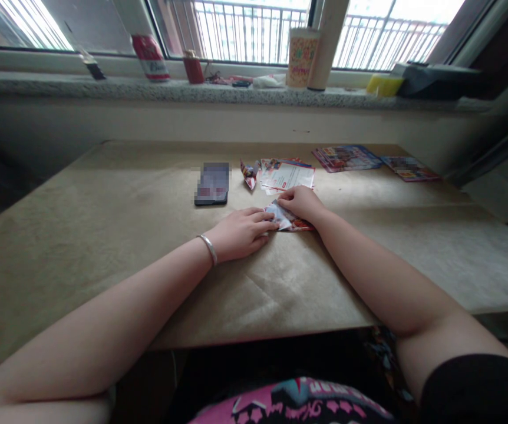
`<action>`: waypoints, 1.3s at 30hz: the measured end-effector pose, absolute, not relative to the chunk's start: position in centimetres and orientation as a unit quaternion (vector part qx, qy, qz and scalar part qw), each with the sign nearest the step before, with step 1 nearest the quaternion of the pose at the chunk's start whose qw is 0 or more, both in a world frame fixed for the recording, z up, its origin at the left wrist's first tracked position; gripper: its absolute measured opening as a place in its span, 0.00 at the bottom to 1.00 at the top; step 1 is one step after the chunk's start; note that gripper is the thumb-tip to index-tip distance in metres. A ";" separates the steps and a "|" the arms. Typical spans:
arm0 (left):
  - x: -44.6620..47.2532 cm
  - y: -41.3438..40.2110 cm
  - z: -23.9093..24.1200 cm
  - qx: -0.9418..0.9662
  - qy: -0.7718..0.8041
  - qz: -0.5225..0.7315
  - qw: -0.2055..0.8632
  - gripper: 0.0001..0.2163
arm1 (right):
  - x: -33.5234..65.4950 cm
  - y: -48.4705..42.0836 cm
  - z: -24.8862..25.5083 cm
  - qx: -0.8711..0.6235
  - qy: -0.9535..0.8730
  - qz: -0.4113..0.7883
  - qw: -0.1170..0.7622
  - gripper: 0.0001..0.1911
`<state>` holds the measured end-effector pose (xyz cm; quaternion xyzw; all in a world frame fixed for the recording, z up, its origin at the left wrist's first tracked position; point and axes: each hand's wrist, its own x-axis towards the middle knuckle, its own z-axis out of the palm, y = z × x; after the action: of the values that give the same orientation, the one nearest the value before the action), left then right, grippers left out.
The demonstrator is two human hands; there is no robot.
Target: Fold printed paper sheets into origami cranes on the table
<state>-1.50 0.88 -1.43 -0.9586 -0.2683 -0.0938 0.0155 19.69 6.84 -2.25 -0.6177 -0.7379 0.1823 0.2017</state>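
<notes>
A small sheet of printed paper (283, 219), white on one side with a colourful side showing at the right, lies partly folded on the table. My left hand (247, 231), with a silver bangle at the wrist, rests flat on its left part, fingers stretched out. At its upper edge, my right hand (300, 203) is closed in a pinch on the paper; the fingertips are partly hidden. Just beyond lies a loose pile of printed sheets (288, 175), and beside it a small folded paper piece (249, 174).
A phone (212, 184) lies left of the folded piece. Two stacks of colourful leaflets, one nearer (346, 158) and one farther right (409, 168), lie on the table (104, 235). The windowsill (236, 93) holds a can (150, 58), a paper cup (302, 58) and a yellow block (384, 86).
</notes>
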 end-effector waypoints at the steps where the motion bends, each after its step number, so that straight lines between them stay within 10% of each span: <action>1: -1.5 0.9 -1.4 -0.958 -0.271 -0.093 0.012 0.18 | 19.8 6.8 -2.2 -0.615 -0.738 0.183 0.207 0.10; 13: -1.6 0.5 -1.4 -0.952 -0.297 -0.071 -0.017 0.19 | 21.5 2.3 -0.1 -0.356 -0.918 0.087 0.153 0.08; 39: -2.0 1.3 -2.2 -0.943 -0.325 -0.064 -0.006 0.21 | 21.9 1.4 -1.8 -0.343 -0.920 -0.086 0.169 0.14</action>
<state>-2.00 1.26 -2.18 -0.9434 -0.3255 -0.0640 -0.0058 21.90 1.44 -1.85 -0.3427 -0.9201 -0.0859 0.1689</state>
